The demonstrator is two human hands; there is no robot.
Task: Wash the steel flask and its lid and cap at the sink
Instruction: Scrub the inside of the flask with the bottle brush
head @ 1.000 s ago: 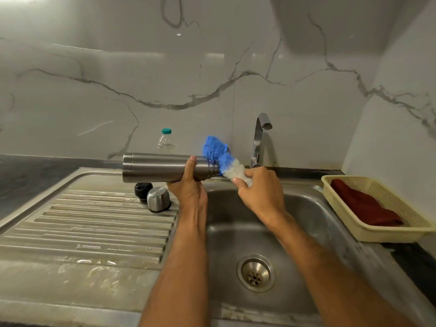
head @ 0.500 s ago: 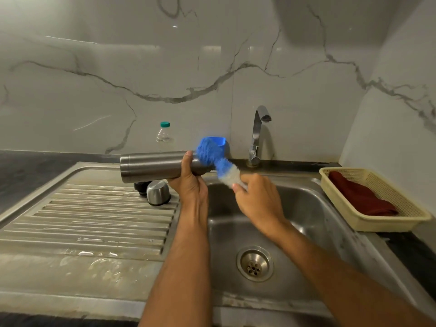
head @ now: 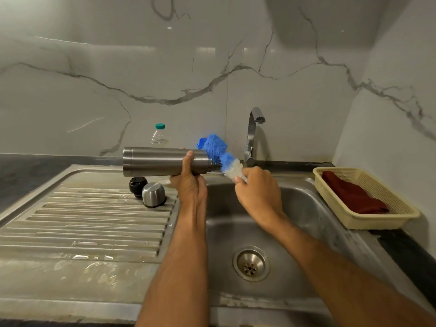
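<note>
Above sink (head: 306, 208): 1 steel flask (head: 162, 161), likely rigid, slippery wet; left hand (head: 188, 185) grips mid-body, right hand (head: 258, 192) grips brush (head: 226, 161).

I can't see the flask (head: 162, 161) mouth behind the brush (head: 224, 159); my right hand (head: 258, 192) hides its handle, and the flask hides my left fingers.

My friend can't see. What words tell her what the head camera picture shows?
A left hand holds a steel flask sideways at a sink, while the right hand pushes a blue and white brush at its mouth. A black lid and steel cap sit on the drainboard.
</note>
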